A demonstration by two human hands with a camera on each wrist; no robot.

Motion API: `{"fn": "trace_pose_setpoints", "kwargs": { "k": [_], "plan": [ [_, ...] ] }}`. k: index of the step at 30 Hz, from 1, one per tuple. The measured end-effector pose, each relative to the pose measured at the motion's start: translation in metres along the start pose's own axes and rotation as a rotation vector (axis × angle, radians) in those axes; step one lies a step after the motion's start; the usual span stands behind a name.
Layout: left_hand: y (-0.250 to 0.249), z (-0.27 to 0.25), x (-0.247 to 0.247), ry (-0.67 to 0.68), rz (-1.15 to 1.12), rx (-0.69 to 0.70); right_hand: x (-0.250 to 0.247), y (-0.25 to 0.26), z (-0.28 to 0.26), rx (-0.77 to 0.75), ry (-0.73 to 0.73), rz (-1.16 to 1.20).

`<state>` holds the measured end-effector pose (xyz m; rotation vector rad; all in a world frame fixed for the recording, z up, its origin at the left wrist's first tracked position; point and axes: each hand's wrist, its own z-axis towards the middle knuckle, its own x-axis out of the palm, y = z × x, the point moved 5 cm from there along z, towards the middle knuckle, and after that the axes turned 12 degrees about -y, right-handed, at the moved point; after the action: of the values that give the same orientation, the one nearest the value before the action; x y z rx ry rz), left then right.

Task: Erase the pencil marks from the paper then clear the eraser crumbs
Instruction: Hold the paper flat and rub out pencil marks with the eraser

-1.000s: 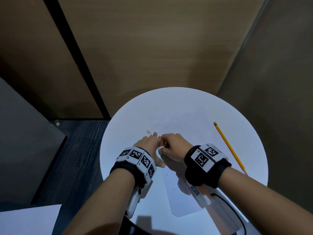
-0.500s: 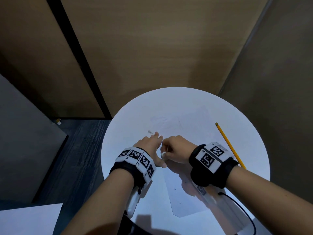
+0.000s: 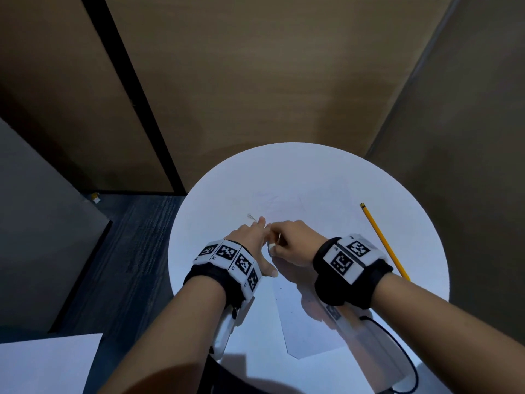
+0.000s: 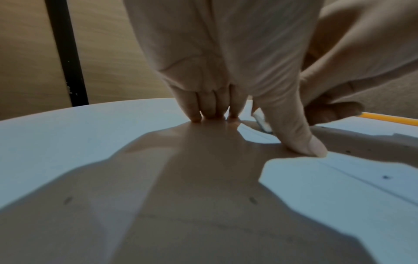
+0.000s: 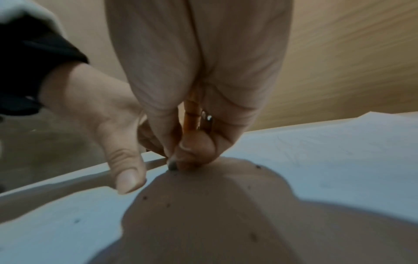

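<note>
A: Paper (image 3: 305, 334) first. Where is it?
B: Flat on the round white table (image 3: 326, 172), under both your hands, its near corner pointing back toward you. A faint pencil scribble (image 3: 251, 216) shows just past your left fingertips, and lighter marks sit further up the sheet.
A: Eraser?
B: Small white eraser (image 4: 262, 120), pinched in your right hand (image 3: 292, 241) and pressed down on the paper. The left wrist view shows it poking out beside your left thumb. In the right wrist view the tip at the paper looks grey and smudged.
A: Right hand state?
B: Your fingers and thumb are curled tight round the eraser, knuckles up, with a ring on one finger.
A: Left hand (image 3: 251, 240)?
B: Spread flat. Your fingers (image 4: 210, 109) are straight with the tips pressing on the sheet, and your thumb (image 4: 300, 139) is stretched out and pressing the paper too, right beside the eraser. It grips nothing.
A: Crumbs?
B: Dark crumbs (image 5: 156, 201) are scattered on the paper around your right hand, and a few lie near your left thumb.
A: Anything else?
B: A yellow pencil (image 3: 383, 240) lies on the table to your right, apart from the hands. A brown wall stands behind.
</note>
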<state>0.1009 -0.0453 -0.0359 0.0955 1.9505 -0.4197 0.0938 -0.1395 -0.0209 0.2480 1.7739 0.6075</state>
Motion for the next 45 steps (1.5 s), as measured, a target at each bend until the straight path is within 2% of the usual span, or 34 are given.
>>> {"fn": "trace_pose_setpoints", "kwargs": {
  "k": [3,8,13,17,22,23,26,28,32,38,43,45],
  "plan": [
    [-0.002,-0.002,-0.001,0.000,0.017,0.032,0.002,0.001,-0.006,-0.032,0.085,-0.063],
    [0.004,-0.002,0.001,-0.027,-0.062,-0.059,0.003,0.004,0.002,0.006,-0.054,0.030],
    [-0.002,-0.004,0.000,-0.018,0.010,0.021,0.006,0.007,-0.006,-0.056,0.040,-0.038],
    [0.001,-0.002,0.001,-0.017,-0.010,-0.019,0.000,0.005,0.003,0.014,-0.055,0.025],
    [-0.001,0.001,0.004,0.017,0.080,0.058,0.001,-0.005,-0.011,-0.013,0.092,-0.020],
    [-0.001,0.002,0.004,0.025,0.090,0.064,-0.004,-0.011,-0.010,0.022,0.088,0.003],
    [0.002,0.009,0.008,0.041,0.128,0.083,-0.025,-0.030,-0.006,0.143,-0.053,0.136],
    [0.003,0.015,0.010,0.029,0.132,0.089,-0.029,-0.034,-0.007,0.168,-0.082,0.164],
    [0.003,0.020,0.011,0.033,0.111,0.075,-0.017,-0.023,-0.010,0.113,-0.004,0.158],
    [-0.004,0.014,0.003,0.031,0.064,0.064,-0.011,-0.008,0.003,0.007,-0.078,0.080],
    [-0.003,0.011,0.002,0.048,0.080,0.069,-0.006,-0.011,-0.008,-0.060,0.080,-0.092],
    [-0.004,0.009,0.001,0.047,0.066,0.071,-0.009,-0.008,-0.002,-0.070,0.080,-0.085]
  ]
}}
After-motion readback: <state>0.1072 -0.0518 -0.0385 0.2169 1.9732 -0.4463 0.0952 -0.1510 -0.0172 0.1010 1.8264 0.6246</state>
